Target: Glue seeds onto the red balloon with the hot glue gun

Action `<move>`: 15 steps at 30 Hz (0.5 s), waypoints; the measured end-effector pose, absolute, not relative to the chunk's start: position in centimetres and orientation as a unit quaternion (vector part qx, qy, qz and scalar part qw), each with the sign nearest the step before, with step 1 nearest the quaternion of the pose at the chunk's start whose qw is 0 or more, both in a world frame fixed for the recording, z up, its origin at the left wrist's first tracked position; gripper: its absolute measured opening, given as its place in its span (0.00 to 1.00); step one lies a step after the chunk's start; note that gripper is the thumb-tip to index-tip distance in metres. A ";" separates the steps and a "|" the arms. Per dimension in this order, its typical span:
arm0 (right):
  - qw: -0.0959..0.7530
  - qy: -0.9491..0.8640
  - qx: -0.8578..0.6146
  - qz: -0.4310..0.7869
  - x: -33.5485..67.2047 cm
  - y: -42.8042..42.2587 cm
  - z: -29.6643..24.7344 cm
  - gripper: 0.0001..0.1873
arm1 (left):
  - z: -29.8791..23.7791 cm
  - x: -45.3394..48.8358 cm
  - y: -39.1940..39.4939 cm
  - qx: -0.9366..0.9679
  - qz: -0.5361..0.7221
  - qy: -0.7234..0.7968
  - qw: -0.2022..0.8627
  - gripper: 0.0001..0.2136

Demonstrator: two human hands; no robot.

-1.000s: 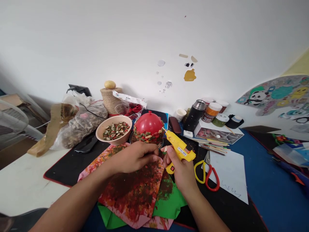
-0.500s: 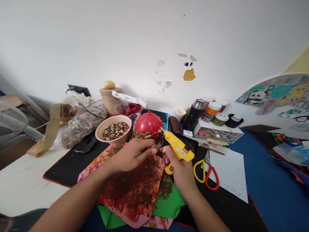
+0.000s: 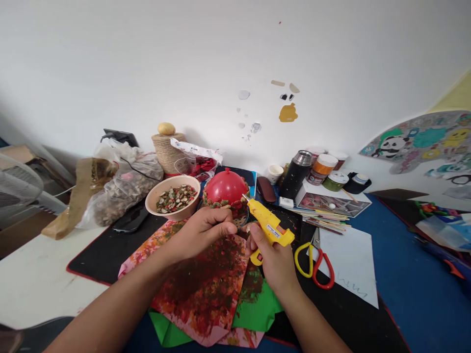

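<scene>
My right hand (image 3: 274, 260) is wrapped round a yellow glue gun (image 3: 270, 225), its nozzle pointing up and left. A small pale piece shows by that hand's fingertips. My left hand (image 3: 206, 233) is closed, thumb against the bent fingers; whatever lies in the pinch is hidden. Just behind the hands sits a red balloon (image 3: 226, 186), ringed by painted shell-like pieces (image 3: 217, 204) at its lower part. Beneath the hands lies a pink sheet (image 3: 198, 289) smeared with red and brown paint, over a green sheet (image 3: 261, 309).
Left of the balloon stands a bowl (image 3: 150, 203) of painted pieces. Scissors (image 3: 316, 260) lie on white paper (image 3: 355, 264) at the right. Behind them are brushes (image 3: 327, 220), a black flask (image 3: 295, 174) and paint jars (image 3: 324, 166). A twine spool (image 3: 165, 152) and plastic bags (image 3: 121, 196) stand back left.
The glue gun and my right hand have shifted very slightly left. My left hand has tilted a little, with its fingers still closed. Everything else stays in place.
</scene>
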State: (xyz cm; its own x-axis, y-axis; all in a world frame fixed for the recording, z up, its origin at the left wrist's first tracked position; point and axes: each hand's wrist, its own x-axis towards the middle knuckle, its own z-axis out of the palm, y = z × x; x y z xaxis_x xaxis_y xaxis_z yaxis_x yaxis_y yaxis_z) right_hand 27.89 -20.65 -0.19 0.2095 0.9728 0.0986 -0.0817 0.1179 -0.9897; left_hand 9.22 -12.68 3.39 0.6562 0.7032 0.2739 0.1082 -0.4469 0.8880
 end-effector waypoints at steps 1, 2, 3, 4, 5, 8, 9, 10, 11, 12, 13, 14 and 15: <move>0.600 -0.448 -0.496 0.440 27.9 -20.6 -0.2 0.33 | 3.3 9.3 -12.6 0.772 0.334 0.258 0.475 0.32; 0.602 -0.447 -0.495 0.439 27.9 -20.6 -0.2 0.32 | 3.2 9.3 -12.5 0.758 0.342 0.254 0.494 0.32; 0.604 -0.444 -0.495 0.438 27.9 -20.6 -0.2 0.31 | 3.2 9.3 -12.4 0.743 0.349 0.249 0.514 0.31; 0.607 -0.442 -0.496 0.437 27.9 -20.6 -0.3 0.31 | 3.1 9.4 -12.4 0.727 0.354 0.244 0.535 0.29; 0.606 -0.440 -0.497 0.438 27.9 -20.6 -0.3 0.31 | 3.1 9.4 -12.3 0.713 0.352 0.239 0.557 0.27; 0.601 -0.440 -0.503 0.438 27.9 -20.7 -0.4 0.33 | 3.1 9.4 -12.4 0.675 0.311 0.241 0.624 0.23; 0.600 -0.442 -0.505 0.436 28.0 -20.7 -0.4 0.34 | 3.1 9.4 -12.5 0.666 0.292 0.243 0.643 0.22; 0.599 -0.443 -0.507 0.433 28.0 -20.7 -0.4 0.34 | 3.2 9.5 -12.6 0.658 0.275 0.244 0.657 0.22; 0.599 -0.444 -0.510 0.429 28.0 -20.7 -0.4 0.34 | 3.2 9.5 -12.6 0.654 0.263 0.244 0.666 0.22; 0.599 -0.444 -0.511 0.427 28.0 -20.7 -0.4 0.34 | 3.1 9.4 -12.7 0.652 0.257 0.243 0.670 0.22; 0.600 -0.444 -0.511 0.426 28.0 -20.7 -0.3 0.33 | 3.1 9.4 -12.7 0.653 0.256 0.242 0.671 0.22; 0.601 -0.444 -0.511 0.425 28.0 -20.7 -0.3 0.33 | 3.1 9.4 -12.7 0.653 0.260 0.240 0.669 0.22; 0.601 -0.444 -0.510 0.425 28.0 -20.7 -0.2 0.33 | 3.0 9.4 -12.6 0.655 0.265 0.239 0.666 0.22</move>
